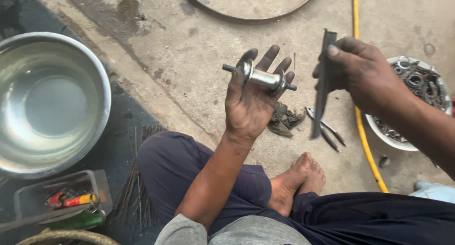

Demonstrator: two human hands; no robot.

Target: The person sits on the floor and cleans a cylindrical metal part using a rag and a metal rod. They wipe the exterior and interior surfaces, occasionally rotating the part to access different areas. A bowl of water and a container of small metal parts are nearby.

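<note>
One shiny flanged hub [264,77] gripped in left hand [249,103]; right hand [365,74] clasping dark flat tool [322,88]

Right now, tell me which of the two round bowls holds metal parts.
The white bowl behind the right hand, heaped with rings and washers. The steel basin holds only clear liquid.

Basin [102,84] cut off at left edge; ring [251,17] by top edge; bowl [407,143] contents too small to tell.
</note>
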